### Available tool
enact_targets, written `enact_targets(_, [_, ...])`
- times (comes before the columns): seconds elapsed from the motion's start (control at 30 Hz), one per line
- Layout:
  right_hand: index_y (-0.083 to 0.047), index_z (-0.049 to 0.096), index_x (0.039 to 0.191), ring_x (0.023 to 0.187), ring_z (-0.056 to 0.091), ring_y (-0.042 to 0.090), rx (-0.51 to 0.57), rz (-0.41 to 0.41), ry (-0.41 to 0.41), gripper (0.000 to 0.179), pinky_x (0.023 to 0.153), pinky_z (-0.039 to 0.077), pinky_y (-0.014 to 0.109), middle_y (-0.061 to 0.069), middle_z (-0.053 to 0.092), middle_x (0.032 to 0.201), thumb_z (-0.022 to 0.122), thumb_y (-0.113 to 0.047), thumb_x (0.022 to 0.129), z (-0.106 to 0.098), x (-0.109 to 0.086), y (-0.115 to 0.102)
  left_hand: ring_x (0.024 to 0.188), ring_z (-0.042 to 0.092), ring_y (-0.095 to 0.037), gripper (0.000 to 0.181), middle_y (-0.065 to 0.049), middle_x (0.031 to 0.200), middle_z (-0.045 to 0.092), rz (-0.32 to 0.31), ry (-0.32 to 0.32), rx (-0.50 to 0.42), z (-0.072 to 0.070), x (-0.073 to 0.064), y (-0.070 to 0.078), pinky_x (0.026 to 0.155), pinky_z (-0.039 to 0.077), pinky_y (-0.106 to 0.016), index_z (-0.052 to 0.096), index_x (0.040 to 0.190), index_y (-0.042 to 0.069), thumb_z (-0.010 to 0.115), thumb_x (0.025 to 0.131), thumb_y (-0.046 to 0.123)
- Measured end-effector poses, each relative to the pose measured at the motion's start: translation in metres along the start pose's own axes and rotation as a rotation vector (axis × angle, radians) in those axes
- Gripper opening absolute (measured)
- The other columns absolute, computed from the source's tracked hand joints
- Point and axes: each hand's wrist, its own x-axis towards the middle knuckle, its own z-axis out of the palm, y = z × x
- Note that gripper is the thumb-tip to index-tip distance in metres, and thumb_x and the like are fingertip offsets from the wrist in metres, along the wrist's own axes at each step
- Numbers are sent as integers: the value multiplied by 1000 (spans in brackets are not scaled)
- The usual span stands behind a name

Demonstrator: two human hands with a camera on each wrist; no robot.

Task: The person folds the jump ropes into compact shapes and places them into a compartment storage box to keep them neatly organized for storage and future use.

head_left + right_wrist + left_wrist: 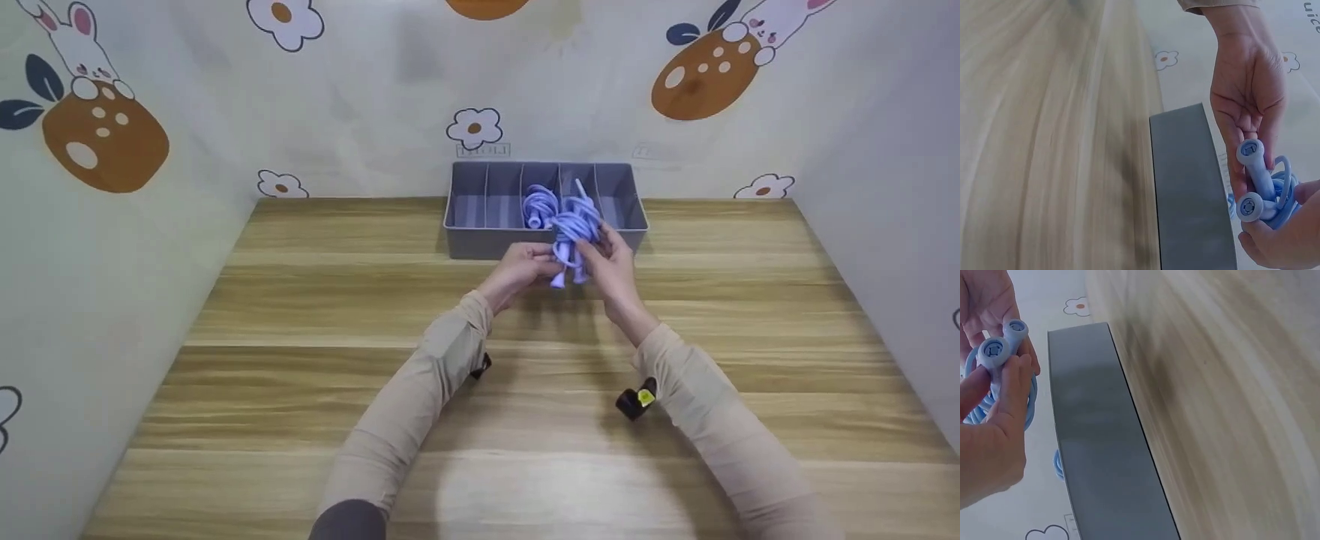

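Observation:
Both hands hold a coiled light-blue jump rope (576, 227) in front of the box's front wall, its two handles pointing down toward the table. My left hand (521, 270) pinches a handle (995, 354) between thumb and fingers. From the other side, my right hand (613, 271) grips the coil, its thumb across the rope. The ends of both handles (1258, 174) face the right wrist camera. Behind them stands a grey box (495, 244) divided into several compartments. Another coiled blue rope (538, 204) lies in its middle compartment. The held bundle partly hides the compartment right of it.
The box stands on a wood-grain table (300, 315) against the patterned back wall (375, 127). Side walls rise at left and right. A black device (636, 401) hangs by the right sleeve, and another (481, 366) shows by the left sleeve.

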Motion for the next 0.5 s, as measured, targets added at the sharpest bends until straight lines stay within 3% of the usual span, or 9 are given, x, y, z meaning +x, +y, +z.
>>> enact_targets(0.2, [1,29,139,117,46,23,-14,9,-9,52,86,46,24,18,41,137,48,-2,90,-5,10,-5,69,61,-9,36,-22,105,62,34,104,56,4,9,7,74,53,-24,60,109,-9,62,73,-13])
enact_targets(0.4, [1,29,138,106,50,20,-11,6,6,52,77,49,19,18,42,135,49,-2,90,-11,26,-11,68,64,-14,37,-25,102,63,30,182,-41,10,20,14,72,54,-28,60,108,-10,63,72,-15])
enact_targets(0.5, [2,28,139,108,50,20,-23,29,15,54,81,48,21,18,42,136,49,-2,90,-13,38,-12,70,65,-16,37,-26,102,62,48,206,-53,13,28,17,71,55,-27,59,108,-11,63,72,-15])
